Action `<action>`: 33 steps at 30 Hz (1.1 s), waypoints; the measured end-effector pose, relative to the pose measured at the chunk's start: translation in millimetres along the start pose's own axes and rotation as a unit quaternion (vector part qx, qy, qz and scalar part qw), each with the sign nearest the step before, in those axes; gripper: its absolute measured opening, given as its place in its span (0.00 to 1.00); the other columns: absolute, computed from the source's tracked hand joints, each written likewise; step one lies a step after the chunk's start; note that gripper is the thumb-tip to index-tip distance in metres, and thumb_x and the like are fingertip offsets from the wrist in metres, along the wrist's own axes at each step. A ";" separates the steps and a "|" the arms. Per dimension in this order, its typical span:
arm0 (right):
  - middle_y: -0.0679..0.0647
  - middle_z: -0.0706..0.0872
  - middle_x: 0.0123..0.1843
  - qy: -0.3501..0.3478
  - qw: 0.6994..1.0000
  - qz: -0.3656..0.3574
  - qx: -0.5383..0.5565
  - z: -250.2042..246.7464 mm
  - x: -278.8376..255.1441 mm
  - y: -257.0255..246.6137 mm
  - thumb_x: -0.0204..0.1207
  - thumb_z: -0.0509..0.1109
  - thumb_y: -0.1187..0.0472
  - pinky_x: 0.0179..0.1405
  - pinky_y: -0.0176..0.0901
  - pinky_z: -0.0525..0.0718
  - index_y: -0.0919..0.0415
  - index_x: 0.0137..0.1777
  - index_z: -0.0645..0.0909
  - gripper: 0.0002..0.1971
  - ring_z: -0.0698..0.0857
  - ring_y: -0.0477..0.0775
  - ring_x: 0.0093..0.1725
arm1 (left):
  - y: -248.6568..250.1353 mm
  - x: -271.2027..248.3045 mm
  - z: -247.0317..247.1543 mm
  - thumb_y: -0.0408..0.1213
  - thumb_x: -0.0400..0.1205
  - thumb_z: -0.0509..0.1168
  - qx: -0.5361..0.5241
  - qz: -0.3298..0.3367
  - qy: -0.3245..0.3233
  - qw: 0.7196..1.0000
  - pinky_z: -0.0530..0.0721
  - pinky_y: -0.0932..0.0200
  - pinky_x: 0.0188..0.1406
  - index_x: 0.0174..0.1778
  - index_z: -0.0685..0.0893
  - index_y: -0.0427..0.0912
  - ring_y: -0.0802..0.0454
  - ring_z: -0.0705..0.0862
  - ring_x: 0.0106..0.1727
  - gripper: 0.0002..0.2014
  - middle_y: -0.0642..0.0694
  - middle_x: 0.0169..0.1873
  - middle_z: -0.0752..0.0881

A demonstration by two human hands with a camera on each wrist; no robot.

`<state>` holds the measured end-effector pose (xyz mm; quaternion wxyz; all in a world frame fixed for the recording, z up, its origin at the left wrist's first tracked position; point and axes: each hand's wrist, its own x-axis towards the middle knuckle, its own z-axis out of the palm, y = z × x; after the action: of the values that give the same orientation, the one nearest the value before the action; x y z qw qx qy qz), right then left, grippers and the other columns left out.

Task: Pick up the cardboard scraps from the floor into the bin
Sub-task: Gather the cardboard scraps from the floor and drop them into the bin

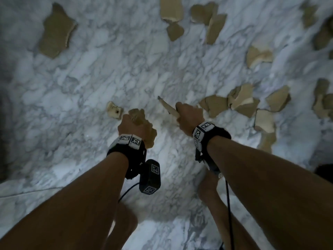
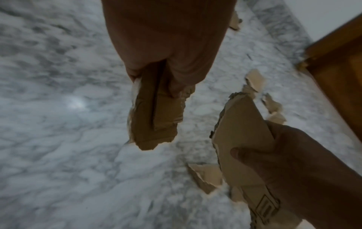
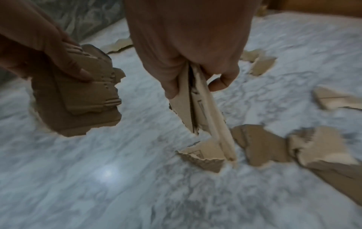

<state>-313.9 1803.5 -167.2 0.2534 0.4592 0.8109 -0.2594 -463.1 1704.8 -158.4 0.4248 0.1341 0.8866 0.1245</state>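
My left hand (image 1: 132, 124) grips a stack of brown cardboard scraps (image 2: 156, 114), which hangs above the marble floor (image 1: 90, 83); the same stack (image 3: 78, 99) shows in the right wrist view. My right hand (image 1: 189, 114) grips pale cardboard scraps (image 3: 197, 105) edge-on, their tips pointing down and away (image 1: 166, 105). Several torn scraps lie loose on the floor: a small one (image 1: 113, 110) beside my left hand, a cluster (image 1: 239, 100) right of my right hand, a large piece (image 1: 55, 31) at the far left, and more (image 1: 210, 20) at the top. No bin is in view.
A wooden piece of furniture or door (image 2: 336, 74) stands at the floor's edge in the left wrist view. My bare feet (image 1: 207, 188) are on the marble below my arms. A scrap (image 3: 203, 156) lies directly under my right hand.
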 end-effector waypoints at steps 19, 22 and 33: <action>0.66 0.78 0.58 0.296 0.867 0.315 0.249 -108.3 -347.4 383.0 0.75 0.63 0.73 0.41 0.51 0.70 0.67 0.58 0.73 0.13 0.78 0.69 0.54 | 293.6 -389.0 254.3 0.45 0.70 0.73 0.051 0.250 -0.232 0.939 0.86 0.45 0.57 0.66 0.74 0.47 0.42 0.85 0.59 0.28 0.46 0.58 0.84; 0.71 0.80 0.54 0.316 0.842 0.365 0.242 -80.4 -406.6 469.9 0.71 0.67 0.73 0.42 0.55 0.75 0.71 0.54 0.75 0.11 0.80 0.71 0.52 | 304.2 -462.3 338.9 0.42 0.74 0.73 0.062 0.290 -0.276 0.914 0.85 0.49 0.57 0.67 0.75 0.42 0.39 0.84 0.62 0.26 0.40 0.61 0.84; 0.74 0.78 0.59 0.306 0.745 0.524 0.278 22.7 -507.7 582.1 0.74 0.68 0.57 0.50 0.60 0.79 0.74 0.58 0.75 0.20 0.78 0.74 0.58 | 273.8 -576.3 499.4 0.46 0.82 0.64 0.197 0.301 -0.367 0.858 0.78 0.49 0.60 0.71 0.70 0.39 0.35 0.79 0.65 0.25 0.35 0.65 0.80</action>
<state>428.5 1735.6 36.2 -0.0519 0.9166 0.3687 -0.1455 313.5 1815.5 44.4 0.6261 0.5116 0.5883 0.0110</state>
